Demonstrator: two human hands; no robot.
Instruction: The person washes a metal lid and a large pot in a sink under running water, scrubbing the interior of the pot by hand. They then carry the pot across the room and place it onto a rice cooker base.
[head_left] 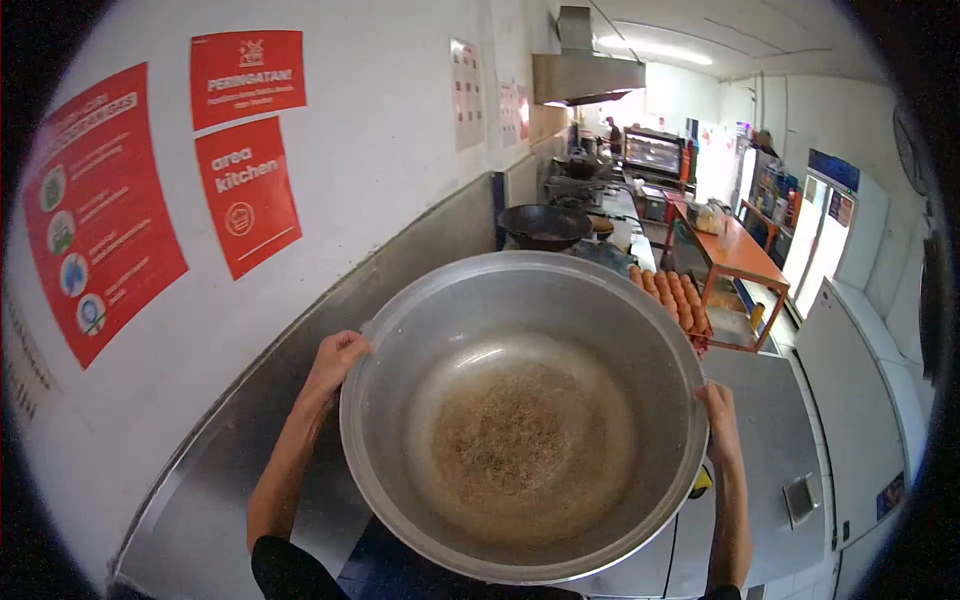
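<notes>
A large round aluminium pot (390, 440) fills the middle of the view, tilted so that I look into it. Brownish stains or residue cover its bottom, and it holds nothing else I can make out. My left hand (340, 358) is closed on the pot's left side near the rim. On the right side, my right hand (720, 410) grips it the same way. Both hands' fingers are partly hidden behind the pot, so any handles do not show. The pot is above a stainless steel counter (230, 500); whether it touches the counter is hidden.
Beyond the pot lie several brown eggs (672, 295) in a tray and a black wok (546, 226) by the stove. An orange table (745, 255) stands to the right. A white chest freezer (860, 390) lines the right side. Red posters (250, 190) hang on the left wall.
</notes>
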